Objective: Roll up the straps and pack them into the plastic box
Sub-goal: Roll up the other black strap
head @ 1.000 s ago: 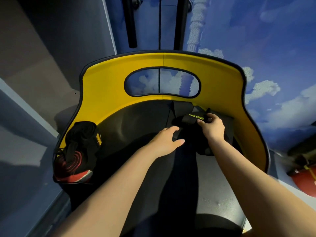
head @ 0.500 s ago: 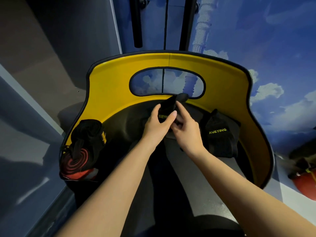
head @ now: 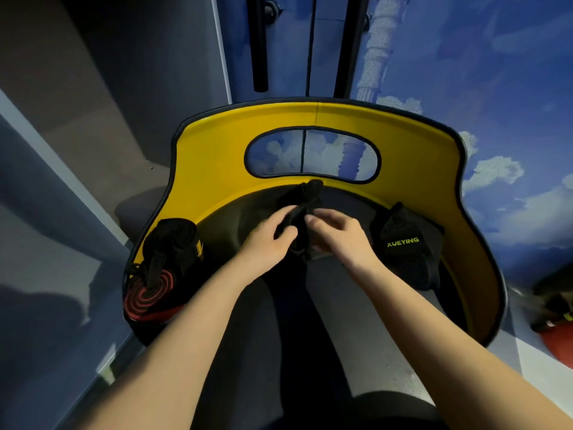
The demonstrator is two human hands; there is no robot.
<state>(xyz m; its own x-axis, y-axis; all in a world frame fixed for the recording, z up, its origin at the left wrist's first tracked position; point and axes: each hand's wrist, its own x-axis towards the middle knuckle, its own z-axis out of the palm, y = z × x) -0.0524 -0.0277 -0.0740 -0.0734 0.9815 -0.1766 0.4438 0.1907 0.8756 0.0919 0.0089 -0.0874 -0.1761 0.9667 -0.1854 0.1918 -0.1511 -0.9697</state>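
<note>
A yellow-walled seat [head: 217, 150] curves around both hands. Between them, a black strap [head: 305, 200] runs lengthwise away from the person, its far end rising. The left hand [head: 268, 243] and right hand [head: 336, 234] each pinch its near end, equally close. No plastic box is visible.

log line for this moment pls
stage: rolling | left hand + right hand: both on black strap | rolled straps: left of seat | XUEYING item: right | plastic box: unseen
</note>
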